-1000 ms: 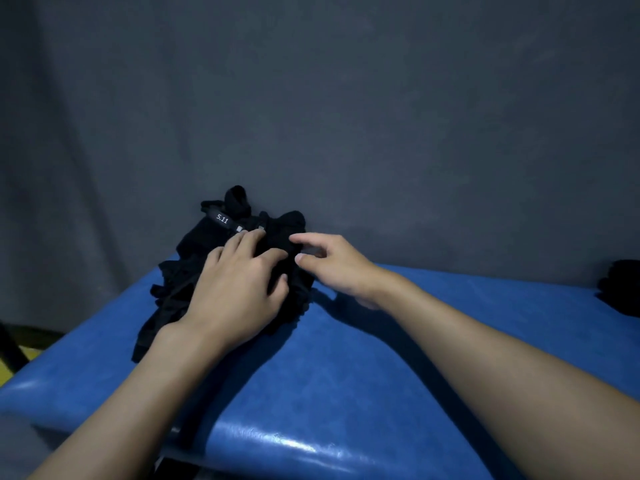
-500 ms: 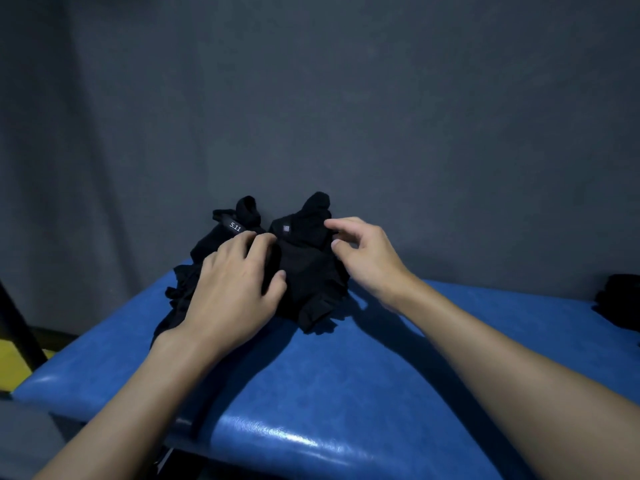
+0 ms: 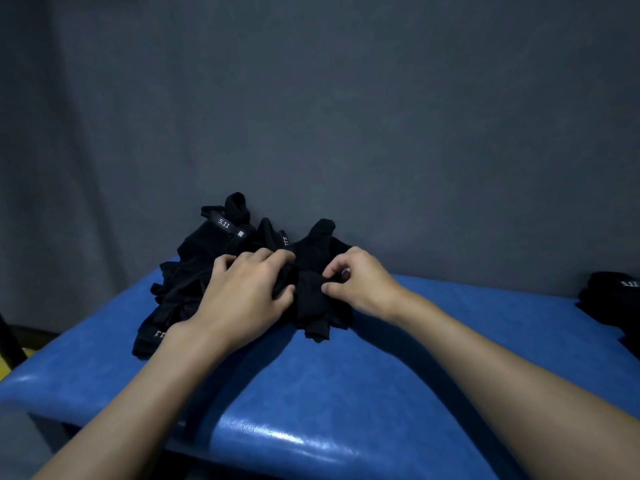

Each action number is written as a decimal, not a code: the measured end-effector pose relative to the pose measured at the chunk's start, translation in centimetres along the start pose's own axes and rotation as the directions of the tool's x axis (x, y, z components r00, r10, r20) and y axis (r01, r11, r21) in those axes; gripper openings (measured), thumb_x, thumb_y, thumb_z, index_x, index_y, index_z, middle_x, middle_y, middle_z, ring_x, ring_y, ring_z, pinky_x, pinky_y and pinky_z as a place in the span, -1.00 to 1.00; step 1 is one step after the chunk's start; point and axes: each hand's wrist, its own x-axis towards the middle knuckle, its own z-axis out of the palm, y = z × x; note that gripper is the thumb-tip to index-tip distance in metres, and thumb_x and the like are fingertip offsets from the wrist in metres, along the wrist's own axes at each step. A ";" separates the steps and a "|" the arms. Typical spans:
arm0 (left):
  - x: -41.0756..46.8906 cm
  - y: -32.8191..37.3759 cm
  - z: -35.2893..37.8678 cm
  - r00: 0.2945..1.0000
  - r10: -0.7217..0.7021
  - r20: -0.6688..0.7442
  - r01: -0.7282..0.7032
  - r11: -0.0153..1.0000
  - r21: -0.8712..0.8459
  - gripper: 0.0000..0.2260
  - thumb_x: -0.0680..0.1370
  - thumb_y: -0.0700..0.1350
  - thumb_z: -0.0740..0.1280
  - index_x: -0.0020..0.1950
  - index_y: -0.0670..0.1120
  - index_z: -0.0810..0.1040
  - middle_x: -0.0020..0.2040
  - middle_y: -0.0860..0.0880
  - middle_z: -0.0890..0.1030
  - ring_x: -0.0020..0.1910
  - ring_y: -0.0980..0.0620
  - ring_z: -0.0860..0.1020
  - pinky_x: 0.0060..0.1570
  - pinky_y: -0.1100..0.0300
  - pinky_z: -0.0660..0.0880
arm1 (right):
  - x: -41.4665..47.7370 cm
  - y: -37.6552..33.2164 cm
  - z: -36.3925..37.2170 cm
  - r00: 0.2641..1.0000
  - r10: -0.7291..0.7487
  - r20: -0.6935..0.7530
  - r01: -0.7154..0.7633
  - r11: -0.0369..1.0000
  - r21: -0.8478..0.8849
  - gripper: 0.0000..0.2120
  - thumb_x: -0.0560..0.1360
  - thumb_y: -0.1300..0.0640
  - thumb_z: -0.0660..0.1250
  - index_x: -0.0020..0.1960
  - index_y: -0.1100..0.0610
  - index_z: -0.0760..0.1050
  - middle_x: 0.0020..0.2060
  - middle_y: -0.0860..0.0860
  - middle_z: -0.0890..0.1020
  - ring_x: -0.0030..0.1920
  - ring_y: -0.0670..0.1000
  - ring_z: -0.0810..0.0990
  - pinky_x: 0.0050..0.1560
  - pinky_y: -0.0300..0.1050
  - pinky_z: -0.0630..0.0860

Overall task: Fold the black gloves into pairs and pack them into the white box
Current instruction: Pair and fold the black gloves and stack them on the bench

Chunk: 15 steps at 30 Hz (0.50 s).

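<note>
A heap of black gloves [image 3: 194, 271] with white "5.11" wrist labels lies at the back left of the blue padded table [image 3: 311, 393]. One black glove [image 3: 317, 299] sits apart at the heap's right side. My left hand [image 3: 242, 296] rests palm down on the heap, its fingertips curled onto this glove's left edge. My right hand [image 3: 360, 282] pinches the same glove's right edge between thumb and fingers. No white box is in view.
More black gloves [image 3: 613, 299] lie at the table's far right edge. A dark grey curtain [image 3: 346, 116] hangs right behind the table. At the left edge are a dark pole [image 3: 8, 341] and a strip of yellow floor.
My right hand pulled one glove rightward out of the heap, then dropped lower onto it and pinched it. My left hand stayed on the heap.
</note>
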 end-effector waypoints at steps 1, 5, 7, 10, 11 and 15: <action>0.0 0.0 0.0 1.000 0.006 0.008 -0.006 1.000 0.002 -0.59 0.58 0.15 0.23 0.42 0.15 0.36 0.29 0.16 0.50 0.31 0.07 0.42 0.37 -0.03 0.21 | 0.0 0.0 0.0 1.000 -0.007 0.008 0.007 1.000 -0.016 -0.94 0.47 0.14 0.45 -0.12 0.04 0.57 0.05 -0.01 0.45 0.04 -0.05 0.46 0.04 -0.25 0.36; 0.1 0.3 0.0 0.999 0.031 -0.025 -0.031 0.999 -0.030 -0.58 0.58 0.15 0.24 0.43 0.11 0.39 0.34 0.14 0.47 0.35 0.05 0.40 0.36 -0.04 0.21 | -0.3 -0.2 -0.2 0.990 -0.085 -0.110 0.092 0.994 0.058 -0.79 0.49 0.13 0.40 -0.23 -0.10 0.45 -0.06 -0.06 0.49 0.03 -0.01 0.51 0.14 -0.05 0.42; 0.3 0.7 -0.5 0.996 0.049 -0.078 -0.056 0.994 -0.097 -0.57 0.57 0.15 0.27 0.43 0.09 0.40 0.34 0.14 0.46 0.36 0.06 0.39 0.35 -0.03 0.22 | -0.6 -0.7 -1.1 0.973 -0.133 -0.190 0.164 0.974 0.158 -0.79 0.50 0.19 0.38 -0.22 -0.06 0.45 -0.16 -0.07 0.55 -0.11 -0.07 0.54 0.00 -0.12 0.45; 0.6 1.5 -1.3 0.985 0.041 -0.167 -0.085 0.961 -0.264 -0.59 0.55 0.11 0.34 0.38 0.08 0.45 0.27 0.17 0.52 0.31 0.10 0.45 0.38 -0.05 0.29 | -1.6 -1.4 -2.8 0.959 -0.180 -0.217 0.238 0.930 0.281 -0.85 0.50 0.27 0.36 -0.17 0.06 0.49 -0.25 -0.07 0.59 -0.20 -0.13 0.53 -0.10 -0.22 0.47; 0.7 1.7 -1.4 0.982 0.027 -0.185 -0.089 0.938 -0.335 -0.60 0.54 0.09 0.37 0.36 0.09 0.47 0.22 0.19 0.55 0.27 0.12 0.48 0.38 -0.08 0.32 | -2.0 -1.5 -3.3 0.957 -0.188 -0.220 0.253 0.913 0.319 -0.87 0.50 0.30 0.36 -0.15 0.10 0.50 -0.25 -0.06 0.59 -0.20 -0.15 0.53 -0.09 -0.26 0.46; 0.8 3.2 -1.3 0.980 0.005 -0.199 -0.120 0.814 -0.569 -0.66 0.50 0.01 0.46 0.27 0.13 0.54 0.02 0.24 0.61 0.11 0.18 0.56 0.28 0.02 0.43 | -4.0 -1.0 -5.3 0.959 -0.175 -0.224 0.255 0.876 0.409 -0.94 0.51 0.32 0.36 -0.10 0.20 0.52 -0.25 0.00 0.60 -0.22 -0.13 0.52 -0.13 -0.27 0.45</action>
